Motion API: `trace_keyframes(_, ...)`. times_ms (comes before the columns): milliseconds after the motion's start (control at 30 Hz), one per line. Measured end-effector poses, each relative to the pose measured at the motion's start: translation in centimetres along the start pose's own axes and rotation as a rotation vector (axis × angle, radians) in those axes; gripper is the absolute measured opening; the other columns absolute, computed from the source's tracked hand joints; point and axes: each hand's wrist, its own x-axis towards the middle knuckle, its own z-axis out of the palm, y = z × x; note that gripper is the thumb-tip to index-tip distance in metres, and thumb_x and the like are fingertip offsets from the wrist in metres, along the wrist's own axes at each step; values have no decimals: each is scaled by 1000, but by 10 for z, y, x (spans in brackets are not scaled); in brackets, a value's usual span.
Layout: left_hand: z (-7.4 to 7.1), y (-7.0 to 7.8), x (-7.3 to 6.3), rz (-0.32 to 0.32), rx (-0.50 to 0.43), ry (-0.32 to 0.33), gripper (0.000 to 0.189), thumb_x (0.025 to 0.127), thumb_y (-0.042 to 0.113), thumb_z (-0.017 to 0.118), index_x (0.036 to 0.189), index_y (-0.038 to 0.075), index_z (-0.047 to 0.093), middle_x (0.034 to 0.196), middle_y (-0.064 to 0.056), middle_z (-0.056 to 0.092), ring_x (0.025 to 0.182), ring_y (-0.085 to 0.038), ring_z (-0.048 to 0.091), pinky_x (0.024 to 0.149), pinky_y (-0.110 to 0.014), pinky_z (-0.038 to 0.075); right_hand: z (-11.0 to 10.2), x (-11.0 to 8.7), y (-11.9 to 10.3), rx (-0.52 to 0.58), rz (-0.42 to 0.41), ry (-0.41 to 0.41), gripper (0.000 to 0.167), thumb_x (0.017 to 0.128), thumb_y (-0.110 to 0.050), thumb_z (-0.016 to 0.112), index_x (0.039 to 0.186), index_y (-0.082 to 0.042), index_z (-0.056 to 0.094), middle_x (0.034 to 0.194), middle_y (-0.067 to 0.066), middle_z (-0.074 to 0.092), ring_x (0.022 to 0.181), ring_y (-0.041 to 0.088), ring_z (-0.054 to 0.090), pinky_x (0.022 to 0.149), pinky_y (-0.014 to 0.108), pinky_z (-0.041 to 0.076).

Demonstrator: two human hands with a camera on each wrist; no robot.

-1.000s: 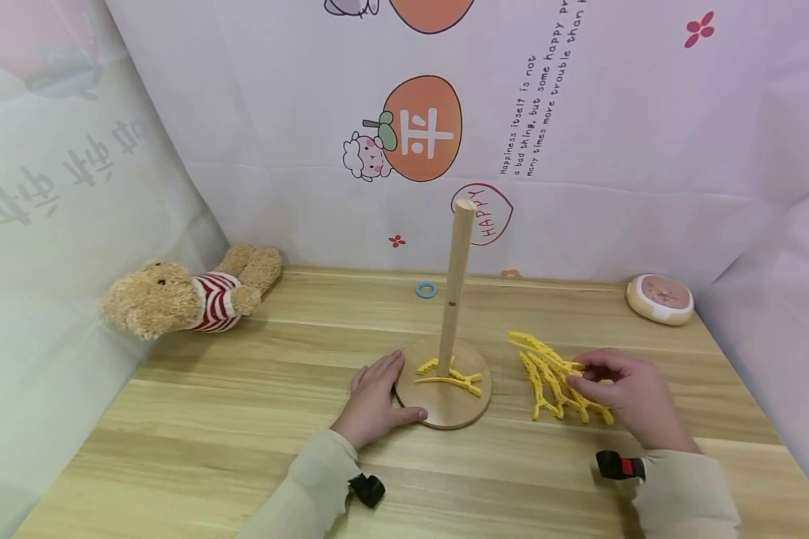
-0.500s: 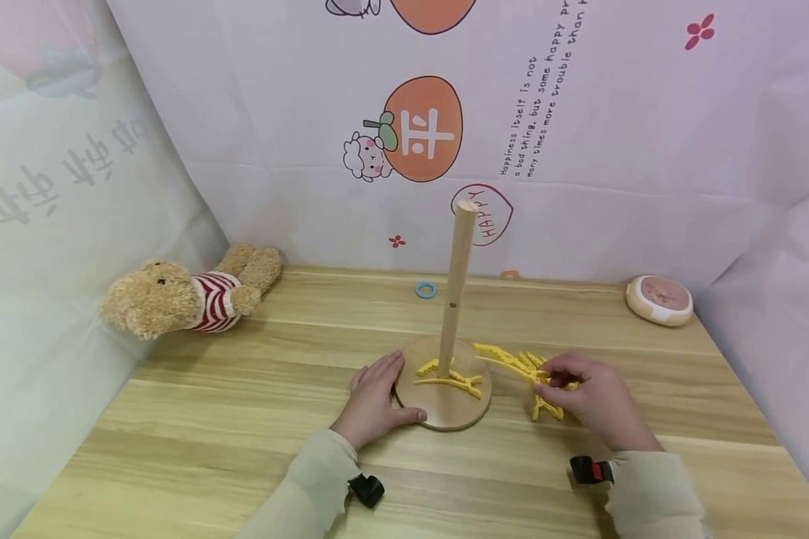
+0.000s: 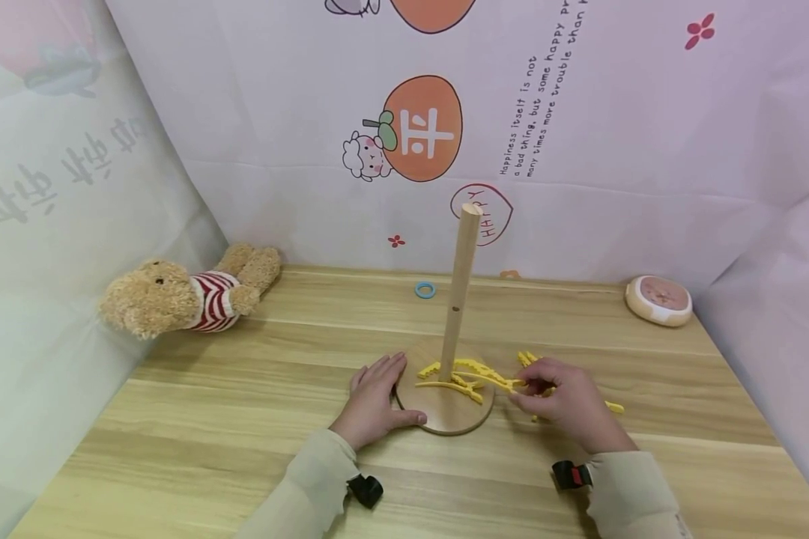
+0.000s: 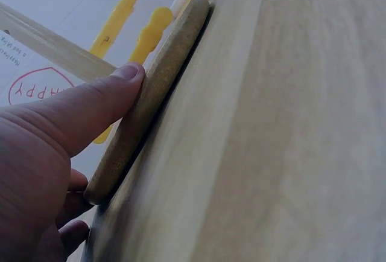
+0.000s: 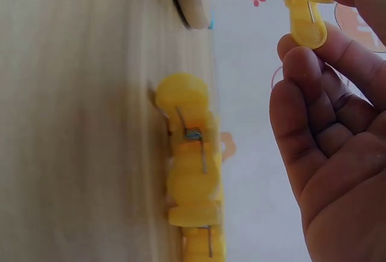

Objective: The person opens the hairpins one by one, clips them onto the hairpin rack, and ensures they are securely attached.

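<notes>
A wooden stand (image 3: 458, 299) with an upright post and round base is on the table. My left hand (image 3: 374, 400) holds the base's left rim, its thumb along the front edge in the left wrist view. My right hand (image 3: 569, 400) pinches the handles of a yellow hair clip (image 3: 488, 378); its jaws are spread and reach toward the post's foot. Whether they go round the post, I cannot tell. Another yellow hair clip (image 3: 468, 391) sits low at the post, with further yellow beside it. Several yellow hair clips (image 5: 193, 177) lie below my right hand, partly hidden.
A teddy bear (image 3: 212, 299) in a striped top lies at the left. A blue ring (image 3: 425, 290) is near the back edge. A rounded pink-and-cream device (image 3: 659, 299) stands at the back right. Printed cloth (image 3: 276, 112) walls the table's back and sides.
My right hand has moved left from the pile of hair clips, bringing one clip with spread jaws to the post. My left hand stays on the base, and the post leans slightly more to the right.
</notes>
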Motion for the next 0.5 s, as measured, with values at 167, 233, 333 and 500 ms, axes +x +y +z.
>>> trace_keyframes(167, -1, 1, 0, -1, -5, -2, 104, 76, 52, 84, 155, 5, 35, 161, -11, 34, 150, -34, 22, 120, -57, 6, 5, 0, 4, 15, -12, -3, 15, 81, -22, 86, 91, -19, 76, 86, -7, 66, 77, 11, 61, 66, 25, 54)
trace_keyframes(233, -1, 2, 0, -4, -4, -3, 104, 76, 52, 84, 156, 6, 35, 161, -11, 34, 151, -34, 22, 120, -57, 6, 7, 0, 4, 6, -25, 0, 14, 82, -22, 86, 91, -20, 75, 85, -8, 65, 76, 10, 60, 66, 25, 54)
trace_keyframes(333, -1, 2, 0, -5, 1, -5, 104, 76, 52, 84, 156, 5, 35, 161, -11, 34, 150, -34, 22, 120, -57, 7, 9, 1, 4, -17, -52, 11, 15, 81, -22, 86, 91, -21, 75, 83, -9, 64, 75, 8, 60, 65, 25, 53)
trace_keyframes(500, -1, 2, 0, -7, 13, -6, 104, 76, 52, 83, 155, 5, 35, 161, -12, 34, 150, -34, 22, 120, -57, 7, 14, 3, 0, -42, -94, 24, 16, 80, -18, 87, 89, -22, 75, 79, -12, 62, 72, 7, 58, 64, 25, 52)
